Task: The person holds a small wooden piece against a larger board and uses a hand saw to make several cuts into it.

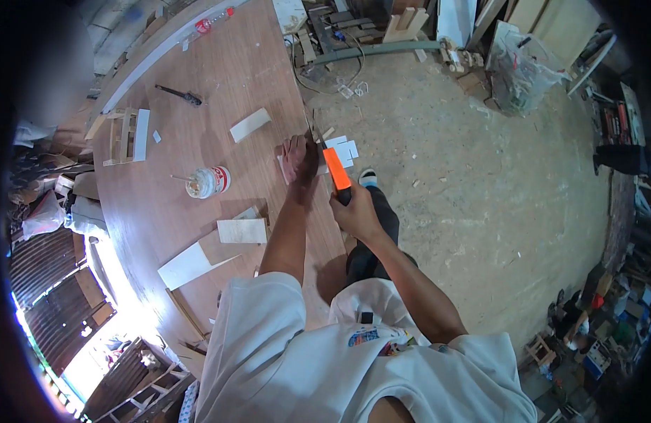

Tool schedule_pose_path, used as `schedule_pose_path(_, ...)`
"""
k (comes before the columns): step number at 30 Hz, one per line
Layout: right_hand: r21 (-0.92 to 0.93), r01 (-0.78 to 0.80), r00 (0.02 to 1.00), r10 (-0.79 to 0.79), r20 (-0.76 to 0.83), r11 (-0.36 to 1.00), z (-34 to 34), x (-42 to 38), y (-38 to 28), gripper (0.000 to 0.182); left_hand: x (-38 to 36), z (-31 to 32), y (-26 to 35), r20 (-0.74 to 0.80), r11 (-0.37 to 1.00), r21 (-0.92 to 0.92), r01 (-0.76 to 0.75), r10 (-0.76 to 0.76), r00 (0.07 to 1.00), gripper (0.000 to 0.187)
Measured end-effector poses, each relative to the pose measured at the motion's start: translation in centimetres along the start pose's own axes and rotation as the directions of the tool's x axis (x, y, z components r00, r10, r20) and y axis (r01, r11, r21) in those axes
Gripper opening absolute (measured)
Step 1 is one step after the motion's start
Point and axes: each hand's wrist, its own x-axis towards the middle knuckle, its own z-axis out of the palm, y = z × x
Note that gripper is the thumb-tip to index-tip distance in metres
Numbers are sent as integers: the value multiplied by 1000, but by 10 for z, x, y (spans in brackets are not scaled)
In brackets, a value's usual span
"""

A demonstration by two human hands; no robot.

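Note:
My right hand (355, 213) is wrapped around the black grip of a handsaw (336, 169) with an orange handle part. Its thin blade points away from me, just past the table's right edge. Beside it, my left hand (299, 156) presses down on a flat pale piece of wood (284, 169) at that edge, its fingers bent over the piece. Most of this piece is hidden under the hand. White cut-out pieces (345, 151) show just right of the blade, beyond the table edge. A small white-faced block (250, 125) lies on the tabletop ahead of my left hand.
On the wooden table (191, 148) stand a white tub (208, 182) with a stick in it, a small slatted frame (126, 135) and white-faced boards (242, 230). A dark tool (178, 94) and a bottle (213, 21) lie farther off. A plastic bag (526, 77) stands on the floor.

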Motion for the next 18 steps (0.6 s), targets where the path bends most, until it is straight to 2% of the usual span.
schedule_pose_path(1, 4, -59, 998, 59, 16, 998, -5, -7, 0, 9, -5, -1, 2, 66, 996, -52, -73, 77, 995, 10)
schedule_pose_path(2, 6, -51, 999, 51, 17, 999, -2, -15, 6, 9, 0, -1, 0, 112, 984, -101, -144, 155, 982, 11)
schedule_pose_path(3, 46, 20, 995, -15, -100, 999, 5, -27, 7, 12, 2, -3, -4, 93, 940, -206, -271, 295, 951, 10)
schedule_pose_path(4, 80, 85, 975, -67, -211, 993, 11, -34, 9, 15, -2, 0, -2, 60, 955, -57, -292, 295, 954, 10)
schedule_pose_path(5, 86, -59, 991, 69, -113, 995, 8, -36, 14, 18, -7, 1, -1, 66, 963, -88, -254, 260, 963, 10)
schedule_pose_path(8, 43, -36, 997, 40, -72, 998, 4, -14, 1, 11, 0, -13, 15, 25, 973, -143, -181, 186, 982, 9)
schedule_pose_path(9, -29, -103, 994, 102, -36, 994, -1, -2, 2, 15, 0, -14, 15, -12, 978, -156, -137, 137, 991, 8)
schedule_pose_path(11, 211, -260, 963, 239, 123, 942, -26, 23, -34, 20, 1, -3, 11, -46, 978, -158, -134, 128, 991, 9)
schedule_pose_path(12, 316, -381, 918, 316, 237, 869, -34, 41, -43, 24, -1, 2, 9, -78, 978, -161, -132, 120, 990, 11)
schedule_pose_path(13, 462, -423, 902, 311, 300, 780, -36, 54, -54, 25, 0, 0, 11, -78, 978, -163, -132, 121, 990, 11)
schedule_pose_path(16, 392, -388, 913, 288, 290, 834, -36, 96, -76, 22, 1, -4, 12, -41, 979, -111, -172, 168, 985, 12)
schedule_pose_path(18, 380, -327, 920, 200, 337, 865, -28, 121, -74, 17, 0, 1, 11, -32, 979, -196, -55, 50, 998, 14)
